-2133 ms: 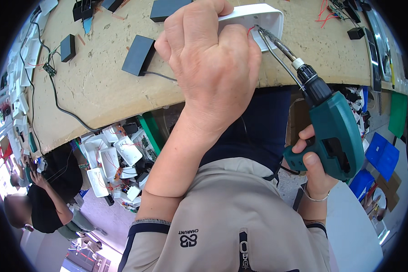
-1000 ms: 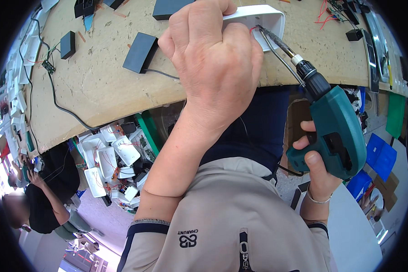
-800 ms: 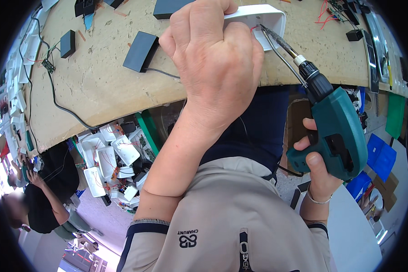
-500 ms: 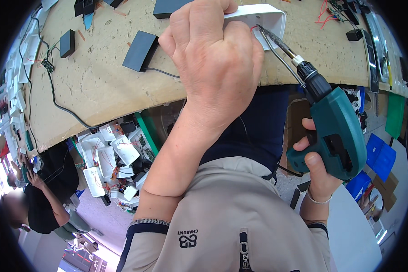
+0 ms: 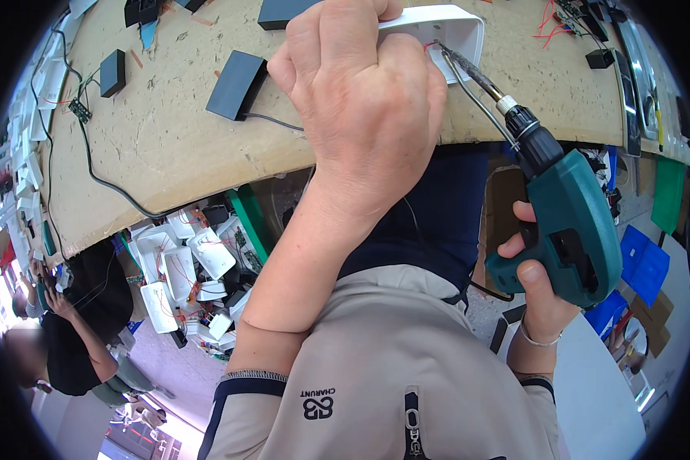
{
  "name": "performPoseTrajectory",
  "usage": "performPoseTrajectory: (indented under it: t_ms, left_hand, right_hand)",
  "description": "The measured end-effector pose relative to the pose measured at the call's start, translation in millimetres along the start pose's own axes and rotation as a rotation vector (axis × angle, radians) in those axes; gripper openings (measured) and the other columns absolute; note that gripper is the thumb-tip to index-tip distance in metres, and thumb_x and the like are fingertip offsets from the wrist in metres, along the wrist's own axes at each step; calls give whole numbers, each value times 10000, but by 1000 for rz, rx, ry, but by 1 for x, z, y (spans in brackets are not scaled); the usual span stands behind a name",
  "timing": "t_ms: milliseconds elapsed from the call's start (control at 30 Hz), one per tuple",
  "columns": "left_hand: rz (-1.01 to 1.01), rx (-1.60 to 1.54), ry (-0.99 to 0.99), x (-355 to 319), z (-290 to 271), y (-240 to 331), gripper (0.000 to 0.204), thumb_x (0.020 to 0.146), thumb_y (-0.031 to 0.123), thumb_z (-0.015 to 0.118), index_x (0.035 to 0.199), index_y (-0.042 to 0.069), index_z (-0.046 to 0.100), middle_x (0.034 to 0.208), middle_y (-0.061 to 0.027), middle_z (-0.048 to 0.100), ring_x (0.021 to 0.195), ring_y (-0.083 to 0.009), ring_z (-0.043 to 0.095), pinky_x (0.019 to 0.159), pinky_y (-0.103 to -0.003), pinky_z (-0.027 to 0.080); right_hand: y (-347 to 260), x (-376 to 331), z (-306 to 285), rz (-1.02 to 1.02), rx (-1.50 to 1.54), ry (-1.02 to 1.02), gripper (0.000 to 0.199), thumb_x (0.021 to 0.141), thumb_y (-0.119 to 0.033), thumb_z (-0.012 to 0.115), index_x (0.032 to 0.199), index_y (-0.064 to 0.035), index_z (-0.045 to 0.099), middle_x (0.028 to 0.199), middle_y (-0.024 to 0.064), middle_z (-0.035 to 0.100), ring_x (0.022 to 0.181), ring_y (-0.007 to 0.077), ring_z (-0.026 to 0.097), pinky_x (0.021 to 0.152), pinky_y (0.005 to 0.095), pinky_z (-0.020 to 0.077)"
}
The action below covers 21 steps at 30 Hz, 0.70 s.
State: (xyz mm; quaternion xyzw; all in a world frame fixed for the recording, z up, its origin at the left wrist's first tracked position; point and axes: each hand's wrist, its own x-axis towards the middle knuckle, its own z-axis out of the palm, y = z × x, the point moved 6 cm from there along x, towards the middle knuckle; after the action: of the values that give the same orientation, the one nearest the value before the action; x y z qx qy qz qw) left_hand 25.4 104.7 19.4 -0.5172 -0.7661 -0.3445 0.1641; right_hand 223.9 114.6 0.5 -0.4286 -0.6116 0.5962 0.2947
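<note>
My right hand (image 5: 540,280) is wrapped round the handle of a dark green soldering gun (image 5: 571,226). A thin metal tube runs beside the heated tip (image 5: 471,73), which reaches into an open white plastic case (image 5: 468,34). Right by the tip, a short red wire (image 5: 428,46) shows inside the case. My left hand (image 5: 368,100) is closed at the case's left side, its back toward me. It covers that part of the case, and its fingertips are mostly hidden.
A black box with a cable (image 5: 238,86) lies left of my left hand. Farther left are a small black box (image 5: 113,73) and a circuit board (image 5: 80,111). Wired boards (image 5: 571,11) lie at the far right. Below the bench's left edge sits a pile of white cases (image 5: 180,272). Another person (image 5: 69,337) is at the left.
The soldering gun has shifted very slightly to the right, with its tip still inside the white case. My left hand has hardly moved.
</note>
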Motion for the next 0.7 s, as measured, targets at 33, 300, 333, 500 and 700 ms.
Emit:
performPoseTrajectory:
  t_ms: [33,300,333,500,700]
  left_hand:
    - [-12,-11,-8,0,0,-1,137,530,46,610,653,37,551,845,-93,495,764,-247,460,662,-348,305]
    - [-7,-14,14,0,0,-1,144,523,45,614,656,38,559,846,-91,499,762,-247,463,662,-346,304]
    - [5,-3,20,0,0,-1,142,524,46,615,655,38,560,844,-91,500,764,-247,464,663,-346,304]
    - [-30,-44,25,-1,2,-2,129,528,49,617,645,39,564,850,-98,508,768,-250,469,669,-350,306]
    - [453,-538,970,-15,23,-26,112,542,48,618,644,35,573,870,-115,518,775,-262,479,687,-352,312]
  right_hand:
    - [-1,0,0,-16,-13,-5,538,666,-76,670,1140,46,446,1053,195,536,740,162,574,643,265,487]
    - [-5,-2,-1,-14,-137,107,644,676,-303,690,1138,56,421,956,198,573,649,162,590,591,250,492]
    - [-4,-2,-1,-5,-128,111,650,673,-317,692,1133,56,425,953,195,575,648,161,590,590,247,490]
    - [-4,-3,-4,-18,-137,102,662,667,-342,696,1124,57,431,951,194,576,643,159,588,583,242,488]
    - [-4,-9,-6,-50,-72,89,657,666,-344,698,1108,64,435,946,198,573,638,160,587,571,243,487]
